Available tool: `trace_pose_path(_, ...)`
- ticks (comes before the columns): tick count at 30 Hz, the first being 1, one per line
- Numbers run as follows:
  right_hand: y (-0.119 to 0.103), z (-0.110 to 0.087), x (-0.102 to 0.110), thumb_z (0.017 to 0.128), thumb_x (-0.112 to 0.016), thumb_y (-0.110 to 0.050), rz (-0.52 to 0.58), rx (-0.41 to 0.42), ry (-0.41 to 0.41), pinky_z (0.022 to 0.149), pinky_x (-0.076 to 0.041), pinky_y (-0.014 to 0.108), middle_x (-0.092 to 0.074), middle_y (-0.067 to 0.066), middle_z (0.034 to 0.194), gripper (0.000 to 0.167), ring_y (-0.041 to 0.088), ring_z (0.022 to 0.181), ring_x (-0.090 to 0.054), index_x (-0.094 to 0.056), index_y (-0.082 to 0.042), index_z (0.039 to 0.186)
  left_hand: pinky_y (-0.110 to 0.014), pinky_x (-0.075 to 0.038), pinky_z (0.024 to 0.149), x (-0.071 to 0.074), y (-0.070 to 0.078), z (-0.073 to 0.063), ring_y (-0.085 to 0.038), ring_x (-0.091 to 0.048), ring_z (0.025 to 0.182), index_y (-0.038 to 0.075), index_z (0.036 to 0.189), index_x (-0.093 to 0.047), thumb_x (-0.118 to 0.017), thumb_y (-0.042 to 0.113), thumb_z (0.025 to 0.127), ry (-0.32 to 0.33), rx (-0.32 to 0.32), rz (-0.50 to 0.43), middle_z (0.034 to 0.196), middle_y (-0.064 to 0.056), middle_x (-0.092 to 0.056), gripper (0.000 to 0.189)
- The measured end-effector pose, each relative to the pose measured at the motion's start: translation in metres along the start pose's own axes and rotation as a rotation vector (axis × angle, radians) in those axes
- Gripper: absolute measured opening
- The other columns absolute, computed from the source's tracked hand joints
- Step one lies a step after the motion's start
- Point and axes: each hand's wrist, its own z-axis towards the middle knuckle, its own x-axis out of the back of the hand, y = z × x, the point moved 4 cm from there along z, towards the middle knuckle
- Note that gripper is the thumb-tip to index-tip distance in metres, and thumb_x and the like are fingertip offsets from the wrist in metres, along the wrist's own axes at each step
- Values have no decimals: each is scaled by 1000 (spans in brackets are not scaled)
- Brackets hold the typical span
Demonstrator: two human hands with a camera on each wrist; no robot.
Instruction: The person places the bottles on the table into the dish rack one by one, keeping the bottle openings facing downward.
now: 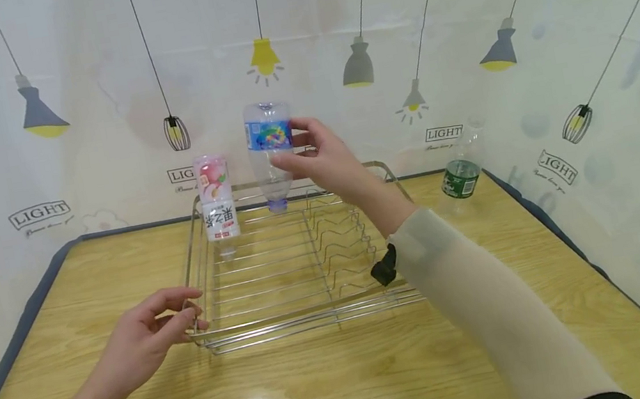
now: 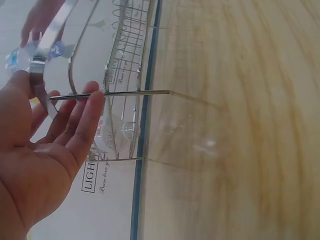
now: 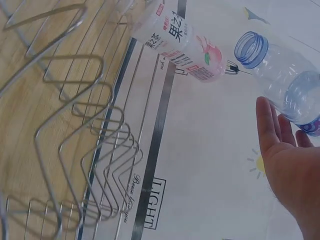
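Observation:
My right hand (image 1: 322,155) holds a clear plastic bottle (image 1: 276,173) with a blue, colourful label upside down over the far part of a wire dish rack (image 1: 276,317). In the right wrist view, the bottle's bluish neck (image 3: 251,49) is uncapped and points toward the rack side. My left hand (image 1: 148,334) grips the rack's near left corner, thumb and fingers about the metal rim (image 2: 46,55). A peach-printed drink bottle (image 1: 217,199) stands upside down in the left part of the rack, its neck down among the wires.
A clear bottle with a green label (image 1: 461,177) stands on the wooden table (image 1: 339,387) right of the rack. Wavy wire dividers (image 1: 343,245) fill the rack's right side. A lamp-printed white cloth (image 1: 312,3) borders the table's back and sides.

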Motion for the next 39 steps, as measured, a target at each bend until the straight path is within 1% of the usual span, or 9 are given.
trace_pose_path(3,4,10,-9,102,-80,-24,32,-12,10,105,-64,44,-57,15,151,77,31,128,-66,-38,-15,166,-36,-69,80,-2,-3,1,-10,-80,97,-1,142,-63,-61,20,115,6,-11,-22,109,-11,-72,34)
trace_pose_path(9,13,28,-28,102,-81,-25,98,-20,24,111,-61,51,-56,15,151,79,30,131,-64,-37,-14,167,-35,-69,78,-3,-5,1,-11,-81,96,-4,140,-62,-60,16,115,17,-33,-52,107,-9,-71,32)
trace_pose_path(13,20,39,-39,101,-82,-25,117,-14,44,110,-61,50,-58,15,150,79,29,130,-65,-38,-13,166,-37,-70,77,-3,-6,1,-11,-81,94,-4,139,-63,-62,16,114,21,-28,-56,108,-11,-71,32)
trace_pose_path(17,29,47,-47,100,-82,-26,134,-21,57,111,-60,51,-58,15,150,79,28,131,-65,-39,-14,165,-37,-70,77,-4,-8,2,-11,-81,94,-4,138,-63,-62,16,114,29,-13,-62,107,-10,-71,32)
trace_pose_path(22,45,50,-51,101,-82,-24,142,-54,79,113,-59,51,-58,15,148,79,28,131,-63,-38,-13,166,-39,-70,77,-5,-8,3,-11,-80,93,-3,137,-63,-62,15,114,29,-3,-77,107,-10,-71,30)
trace_pose_path(28,60,49,-51,100,-83,-25,110,-77,105,114,-58,53,-60,15,147,79,29,131,-64,-40,-12,165,-38,-70,76,-5,-9,3,-10,-79,92,-4,138,-63,-62,12,113,34,-14,-81,105,-9,-70,29)
trace_pose_path(30,64,48,-50,100,-83,-26,102,-85,99,114,-58,54,-60,15,148,79,29,132,-64,-40,-12,165,-37,-70,75,-5,-8,3,-10,-79,92,-4,138,-63,-61,10,113,35,-22,-83,105,-8,-70,29)
trace_pose_path(34,74,46,-49,101,-82,-27,51,-124,79,112,-60,49,-59,15,151,78,30,134,-63,-39,-14,166,-37,-70,75,-5,-8,3,-9,-79,92,-3,138,-63,-61,10,113,32,-31,-83,106,-8,-70,28)
trace_pose_path(39,85,46,-53,101,-81,-25,-10,-165,34,110,-61,46,-58,16,152,81,31,133,-64,-36,-14,168,-37,-70,75,-5,-7,2,-9,-79,92,-3,139,-63,-61,10,113,36,-25,-75,107,-10,-70,29)
